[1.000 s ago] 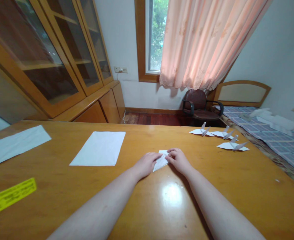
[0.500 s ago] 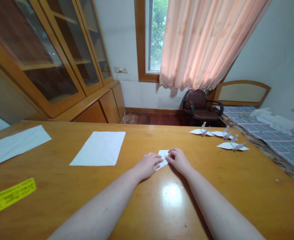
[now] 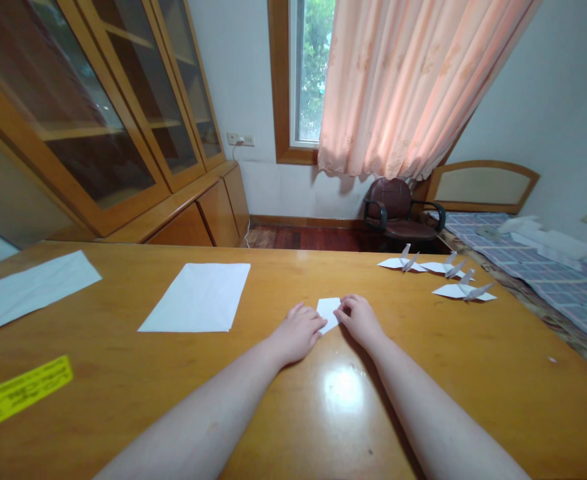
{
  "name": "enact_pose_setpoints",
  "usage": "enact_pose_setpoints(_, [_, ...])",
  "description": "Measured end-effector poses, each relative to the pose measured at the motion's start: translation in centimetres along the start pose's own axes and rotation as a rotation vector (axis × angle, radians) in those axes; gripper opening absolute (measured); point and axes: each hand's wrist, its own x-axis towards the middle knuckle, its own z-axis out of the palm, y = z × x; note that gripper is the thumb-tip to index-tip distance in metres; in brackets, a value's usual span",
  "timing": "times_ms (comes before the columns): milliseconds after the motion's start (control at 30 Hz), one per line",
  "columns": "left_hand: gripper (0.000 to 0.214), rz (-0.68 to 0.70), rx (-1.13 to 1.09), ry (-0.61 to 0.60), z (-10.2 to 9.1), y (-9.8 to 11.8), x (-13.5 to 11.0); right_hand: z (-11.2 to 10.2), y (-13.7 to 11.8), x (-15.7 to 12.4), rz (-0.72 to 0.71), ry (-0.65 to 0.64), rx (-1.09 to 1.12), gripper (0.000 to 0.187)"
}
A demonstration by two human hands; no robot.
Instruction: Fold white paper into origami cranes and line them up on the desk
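A small white folded paper [image 3: 328, 311] lies on the wooden table between my two hands. My left hand [image 3: 300, 331] rests at its left edge, fingers close together and holding it down on the tabletop. At the right edge, my right hand [image 3: 359, 317] has thumb and fingers pinched on the paper. Both hands cover parts of the paper's sides, so its full outline is hidden. Three white paper cranes [image 3: 466, 291] stand farther off at the right with their wings spread.
Flat white sheets [image 3: 198, 297] lie left of my hands. Another white paper [image 3: 33, 290] is at the far left, above a yellow label [image 3: 23, 393]. Beyond the table [image 3: 173, 413] are a glass-door cabinet [image 3: 173, 183], a chair [image 3: 398, 207] and a bed [image 3: 513, 247].
Both hands stay at the folded paper. My right hand has shifted slightly right, uncovering a little more of the paper; the left fingers have shifted slightly. The cranes and sheets stay put.
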Motion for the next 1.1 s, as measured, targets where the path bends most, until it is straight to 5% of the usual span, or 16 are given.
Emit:
enact_pose_setpoints(467, [0.031,0.077,-0.043,-0.057,0.1,0.4,-0.1,-0.4,-0.1,0.2,-0.109,-0.143,0.127,0.009])
enact_pose_setpoints(700, [0.043,-0.067,-0.030,-0.029,0.8,-0.4,0.0,-0.1,0.1,0.2,-0.004,-0.002,0.023,0.010])
enact_pose_setpoints(1100, [0.047,-0.050,-0.040,-0.040,0.5,-0.5,0.0,0.0,0.1,0.2,0.048,0.029,-0.043,0.012])
